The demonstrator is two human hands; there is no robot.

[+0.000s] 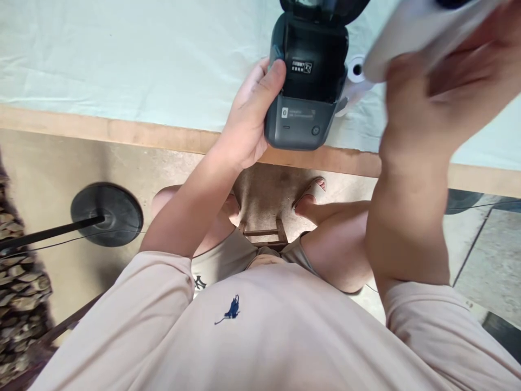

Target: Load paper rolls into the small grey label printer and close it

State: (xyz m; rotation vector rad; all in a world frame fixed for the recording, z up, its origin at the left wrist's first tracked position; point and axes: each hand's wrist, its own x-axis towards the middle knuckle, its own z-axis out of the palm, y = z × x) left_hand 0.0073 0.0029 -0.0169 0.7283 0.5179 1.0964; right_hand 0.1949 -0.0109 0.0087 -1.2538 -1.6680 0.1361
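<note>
Your left hand [250, 122] is clamped on the left side of the small grey label printer [303, 89], thumb hooked over its upper edge and fingers under the body; the printer sits at the near edge of the table with its lid [325, 8] thrown open and its paper bay dark and, as far as can be seen, bare; your right hand [443, 81] is raised just right of the printer, curled around a blurred white object [411, 32] that looks like a roll or its wrapping, though the blur makes it hard to say which; a white paper roll [355, 76] lies on the cloth touching the printer's right flank. Keep your left grip firm and the printer flat so it does not tip off the edge; I judge it would be steadier pushed farther from the edge; bring whatever goes in squarely over the bay, clear of the lid hinge. The printer rests on a pale cloth [122, 60] over a wooden table edge [122, 130]; below the printer are your knees, a low wooden stool [264, 233] and a sandalled foot [311, 190]; left of the printer, down on the concrete floor [44, 163], stands a round black base with a pole [106, 213].
</note>
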